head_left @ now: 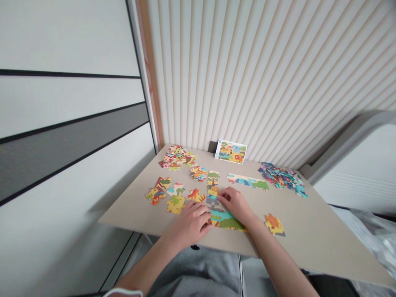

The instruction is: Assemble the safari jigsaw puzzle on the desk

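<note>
A partly joined jigsaw puzzle (pixel 230 222) lies near the table's front edge, with a joined column of pieces (pixel 213 177) running up from its left side. My left hand (pixel 192 220) rests flat at the puzzle's lower left corner, fingertips touching its edge and thumb apart. Over the grey pieces beside the column, my right hand (pixel 236 203) has thumb and fingers closed together on a grey puzzle piece (pixel 221 206), partly hidden by the fingers. An orange and yellow piece (pixel 195 195) lies just beyond my left hand.
Loose pieces (pixel 176 203) lie left of the puzzle, a joined strip (pixel 249 182) behind it, and orange pieces (pixel 274 225) at right. Piles of pieces stand at the back left (pixel 176 156) and back right (pixel 283 178). A picture card (pixel 231 151) leans against the ribbed wall (pixel 216 74).
</note>
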Motion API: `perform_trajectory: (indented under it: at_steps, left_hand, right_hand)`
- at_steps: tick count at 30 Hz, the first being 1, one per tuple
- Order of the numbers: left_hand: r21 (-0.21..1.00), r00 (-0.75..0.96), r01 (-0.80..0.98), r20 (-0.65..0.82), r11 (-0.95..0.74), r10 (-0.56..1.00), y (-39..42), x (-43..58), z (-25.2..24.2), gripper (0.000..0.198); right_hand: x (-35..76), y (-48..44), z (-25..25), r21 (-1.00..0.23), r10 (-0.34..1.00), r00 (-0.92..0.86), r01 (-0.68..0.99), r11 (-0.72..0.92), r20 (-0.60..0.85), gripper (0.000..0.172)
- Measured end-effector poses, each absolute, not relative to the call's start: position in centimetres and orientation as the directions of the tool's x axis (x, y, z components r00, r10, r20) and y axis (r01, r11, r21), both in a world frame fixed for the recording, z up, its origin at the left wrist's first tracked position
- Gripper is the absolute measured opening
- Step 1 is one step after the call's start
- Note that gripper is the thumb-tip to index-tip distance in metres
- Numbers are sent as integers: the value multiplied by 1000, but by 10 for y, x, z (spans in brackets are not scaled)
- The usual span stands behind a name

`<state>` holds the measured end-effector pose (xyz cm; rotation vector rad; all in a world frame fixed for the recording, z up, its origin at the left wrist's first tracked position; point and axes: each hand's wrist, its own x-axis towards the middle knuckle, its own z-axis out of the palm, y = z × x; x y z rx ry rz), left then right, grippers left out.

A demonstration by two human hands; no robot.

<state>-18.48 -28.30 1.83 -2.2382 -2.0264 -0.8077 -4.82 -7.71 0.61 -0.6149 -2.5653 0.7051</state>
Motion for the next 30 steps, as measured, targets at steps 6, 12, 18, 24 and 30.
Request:
perform_trajectory:
  at_steps: [6,12,18,24,30]
  left_hand:
    - [293,21,946,375,-140,927,-284,-185,21,18]
    - [238,-82,971,409,-19,909,-276,-199,22,27]
    - [257,-120,966,387,18,914,-271,-204,19,24]
    - [251,-122,968,389,23,913,-271,-203,18,29]
    - [248,-129,968,376,34,918,-271,-204,16,30]
  right_hand:
    - [-48,-83,6,-440,386,-873,233,867,299,28]
    - [-51,-86,10,-335,338,-896,236,912,289,28]
    - [-53,-93,19,-211,327,-917,281,936,229,26]
    - [-52,-98,25,-128,316,-930,295,947,188,26]
    - [-51,-103,31,-85,306,-938,295,952,163,27]
